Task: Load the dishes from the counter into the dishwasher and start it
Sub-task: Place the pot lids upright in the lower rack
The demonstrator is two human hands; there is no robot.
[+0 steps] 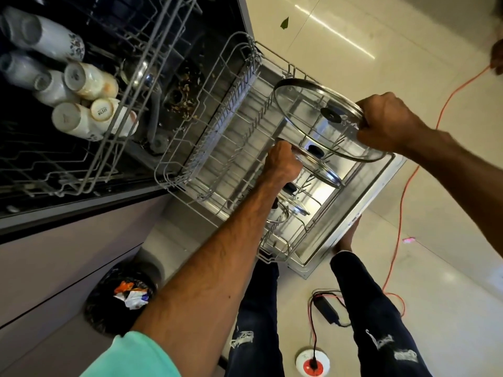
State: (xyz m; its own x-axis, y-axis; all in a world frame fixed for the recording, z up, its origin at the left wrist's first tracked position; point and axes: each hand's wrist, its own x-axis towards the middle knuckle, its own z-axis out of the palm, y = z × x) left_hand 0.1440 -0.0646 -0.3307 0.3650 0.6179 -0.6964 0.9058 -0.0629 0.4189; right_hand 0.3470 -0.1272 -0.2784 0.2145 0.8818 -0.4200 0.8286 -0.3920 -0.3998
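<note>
The dishwasher's lower rack [217, 137] is pulled out over the open door [362, 210]. My right hand [386, 123] grips the rim of a large glass lid [307, 104] with a black knob, held tilted above the rack. My left hand [283, 164] is closed on the rim of a second glass lid [324, 170] standing in the rack. Two smaller glass lids [296, 205] stand behind it, partly hidden by my left arm. Several white mugs [84, 102] lie upside down in the upper rack [136, 77].
A bin with a black bag [119, 303] stands by the grey cabinet front at lower left. An orange cable [400, 213] runs over the tiled floor on the right. A black adapter [326, 308] and a floor socket [313, 363] lie near my legs.
</note>
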